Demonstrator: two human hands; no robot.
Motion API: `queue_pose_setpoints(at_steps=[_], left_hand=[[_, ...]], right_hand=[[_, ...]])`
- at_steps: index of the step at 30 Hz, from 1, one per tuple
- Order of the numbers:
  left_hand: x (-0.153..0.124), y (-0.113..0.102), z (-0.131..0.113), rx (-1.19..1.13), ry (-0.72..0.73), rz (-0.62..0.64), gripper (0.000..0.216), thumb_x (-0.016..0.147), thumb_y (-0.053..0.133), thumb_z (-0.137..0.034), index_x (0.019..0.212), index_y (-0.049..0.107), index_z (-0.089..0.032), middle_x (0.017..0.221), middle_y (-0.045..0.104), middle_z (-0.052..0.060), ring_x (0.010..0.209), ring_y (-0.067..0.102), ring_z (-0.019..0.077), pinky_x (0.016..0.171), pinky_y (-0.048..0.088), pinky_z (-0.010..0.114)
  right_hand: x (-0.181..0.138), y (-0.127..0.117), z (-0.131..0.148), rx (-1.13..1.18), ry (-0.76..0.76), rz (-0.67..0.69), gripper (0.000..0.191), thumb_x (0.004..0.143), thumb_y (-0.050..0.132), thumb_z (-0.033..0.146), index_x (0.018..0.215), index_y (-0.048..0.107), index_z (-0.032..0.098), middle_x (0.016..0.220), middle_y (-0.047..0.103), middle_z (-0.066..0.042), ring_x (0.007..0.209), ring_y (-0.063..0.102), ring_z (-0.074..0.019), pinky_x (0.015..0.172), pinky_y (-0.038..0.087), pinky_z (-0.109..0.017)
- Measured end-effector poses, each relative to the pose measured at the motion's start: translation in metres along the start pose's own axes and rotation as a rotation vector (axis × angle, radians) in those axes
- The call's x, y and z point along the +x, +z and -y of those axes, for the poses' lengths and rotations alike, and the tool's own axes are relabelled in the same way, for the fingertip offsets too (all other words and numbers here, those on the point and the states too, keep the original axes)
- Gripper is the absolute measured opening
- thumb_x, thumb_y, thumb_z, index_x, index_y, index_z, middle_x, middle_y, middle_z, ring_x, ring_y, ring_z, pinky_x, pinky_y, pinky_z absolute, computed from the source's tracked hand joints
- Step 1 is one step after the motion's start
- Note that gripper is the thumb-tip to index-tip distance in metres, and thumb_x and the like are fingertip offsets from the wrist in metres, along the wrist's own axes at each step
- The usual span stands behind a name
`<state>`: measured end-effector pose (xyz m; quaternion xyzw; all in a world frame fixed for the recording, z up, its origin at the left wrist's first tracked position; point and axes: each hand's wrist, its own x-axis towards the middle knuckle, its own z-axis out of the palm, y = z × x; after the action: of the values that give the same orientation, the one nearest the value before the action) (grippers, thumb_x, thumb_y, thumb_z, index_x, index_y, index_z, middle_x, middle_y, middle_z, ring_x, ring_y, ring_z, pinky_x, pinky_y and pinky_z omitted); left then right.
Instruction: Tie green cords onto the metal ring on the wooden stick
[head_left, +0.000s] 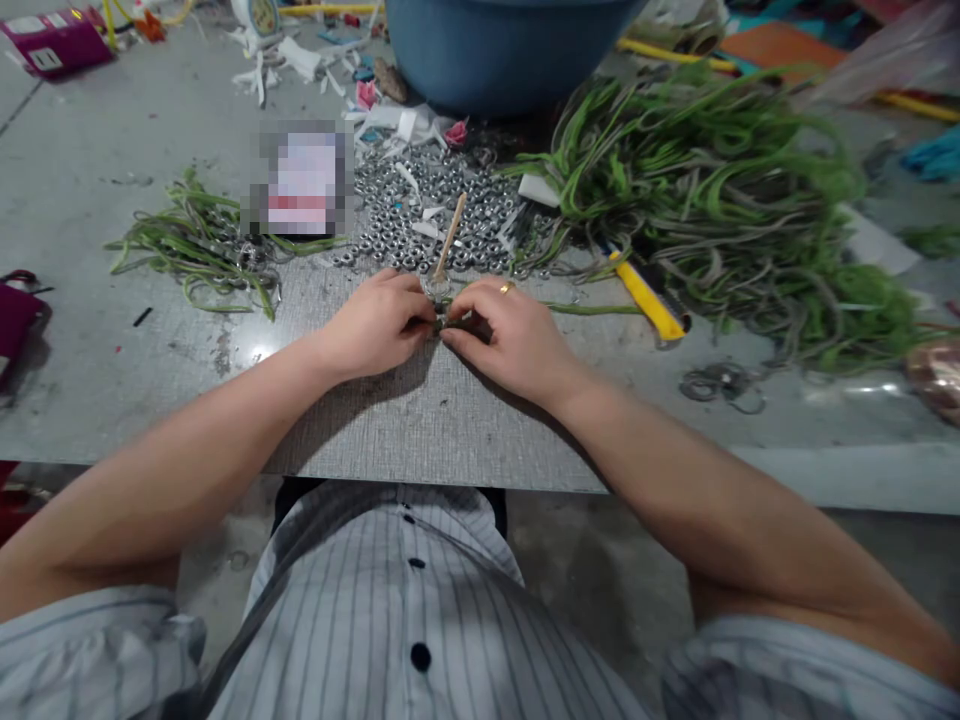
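Note:
My left hand (pixel 379 322) and my right hand (pixel 510 340) meet at the middle of the grey table (pixel 420 420), fingers pinched together on a small green strip (pixel 448 322) between them. A thin wooden stick (pixel 448 240) rises from a small metal ring (pixel 437 287) just above my fingertips. A ring sits on a finger of my right hand. Just behind the hands lies a heap of small metal nuts (pixel 427 215). The green strip trails off to the right along the table.
A big pile of green and grey strips (pixel 720 200) fills the right side, a smaller bundle (pixel 195 250) lies at left. A yellow utility knife (pixel 649 297) lies right of my hands. A blue basin (pixel 502 50) stands at the back. Loose metal rings (pixel 720 385) lie at right.

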<state>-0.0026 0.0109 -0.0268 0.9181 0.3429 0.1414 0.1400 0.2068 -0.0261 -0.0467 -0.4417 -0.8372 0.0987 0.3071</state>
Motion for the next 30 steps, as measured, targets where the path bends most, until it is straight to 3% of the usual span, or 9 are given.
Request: queue_pose_setpoints(at_steps=[5, 12, 22, 26, 30], left_hand=[[0.000, -0.001, 0.000, 0.018, -0.003, -0.013, 0.025, 0.092, 0.052, -0.018, 0.090, 0.076, -0.018, 0.091, 0.069, 0.007, 0.091, 0.064, 0.0224, 0.093, 0.052, 0.037], [-0.001, 0.000, 0.001, -0.030, 0.010, -0.032, 0.024, 0.090, 0.053, -0.019, 0.088, 0.077, -0.019, 0.092, 0.072, 0.007, 0.092, 0.066, 0.0221, 0.091, 0.053, 0.036], [0.001, -0.004, -0.004, -0.022, -0.040, 0.023, 0.023, 0.088, 0.054, -0.018, 0.088, 0.076, -0.019, 0.095, 0.073, 0.009, 0.096, 0.067, 0.0243, 0.094, 0.053, 0.040], [0.000, -0.013, -0.010, 0.005, -0.056, 0.073, 0.026, 0.090, 0.051, -0.019, 0.098, 0.076, -0.018, 0.101, 0.073, 0.011, 0.099, 0.066, 0.0263, 0.097, 0.053, 0.044], [-0.003, -0.025, -0.007, 0.032, -0.057, 0.083, 0.033, 0.085, 0.047, -0.009, 0.103, 0.073, -0.018, 0.106, 0.073, 0.010, 0.102, 0.064, 0.0248, 0.099, 0.052, 0.043]], right_hand=[[-0.002, 0.000, 0.003, -0.136, -0.180, -0.045, 0.026, 0.098, 0.057, 0.031, 0.082, 0.074, 0.021, 0.080, 0.069, -0.006, 0.082, 0.064, -0.0237, 0.076, 0.042, -0.038], [-0.004, -0.003, 0.008, -0.269, -0.171, 0.082, 0.041, 0.104, 0.046, 0.038, 0.096, 0.082, 0.021, 0.081, 0.070, -0.008, 0.081, 0.059, -0.0237, 0.074, 0.036, -0.039], [-0.003, -0.001, 0.014, -0.319, -0.127, 0.131, 0.034, 0.101, 0.050, 0.034, 0.092, 0.080, 0.019, 0.081, 0.071, -0.008, 0.080, 0.059, -0.0241, 0.074, 0.038, -0.040], [-0.004, -0.004, 0.013, -0.264, -0.176, 0.142, 0.036, 0.101, 0.050, 0.035, 0.087, 0.080, 0.019, 0.084, 0.071, -0.010, 0.082, 0.061, -0.0252, 0.076, 0.040, -0.040], [-0.005, -0.009, 0.013, -0.257, -0.263, 0.148, 0.040, 0.102, 0.048, 0.034, 0.083, 0.079, 0.019, 0.091, 0.074, -0.012, 0.085, 0.063, -0.0255, 0.077, 0.043, -0.040]])
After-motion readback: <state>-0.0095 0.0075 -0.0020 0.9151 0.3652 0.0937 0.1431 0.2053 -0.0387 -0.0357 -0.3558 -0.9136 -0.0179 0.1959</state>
